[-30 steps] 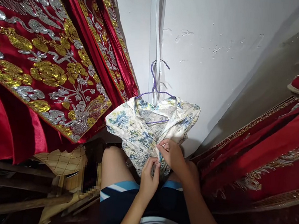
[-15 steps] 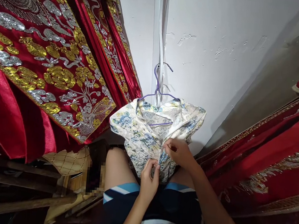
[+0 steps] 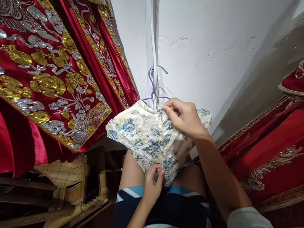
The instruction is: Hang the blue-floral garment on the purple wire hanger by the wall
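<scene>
A cream blouse (image 3: 140, 130) with blue and yellow flowers hangs on a purple wire hanger (image 3: 151, 79) in front of me. Its front zipper (image 3: 163, 139) runs closed in a straight line from the collar down between my hands. At the top of that line, by the collar, my right hand (image 3: 182, 115) pinches the zipper pull, which its fingers hide. Lower on the front, my left hand (image 3: 154, 180) holds the fabric between thumb and fingers beside the zipper. The blouse's lower end hangs down between my knees.
Red garments with gold and silver sequins (image 3: 48, 83) hang at the left. More red beaded garments (image 3: 284, 154) hang at the right. A white pole (image 3: 152, 29) against the wall (image 3: 202, 26) bears the hanger. Bamboo furniture (image 3: 64, 205) stands at lower left.
My right hand has moved up from mid-chest to the collar, drawing the zipper closed. The open neckline has come together. My left hand still holds the lower front.
</scene>
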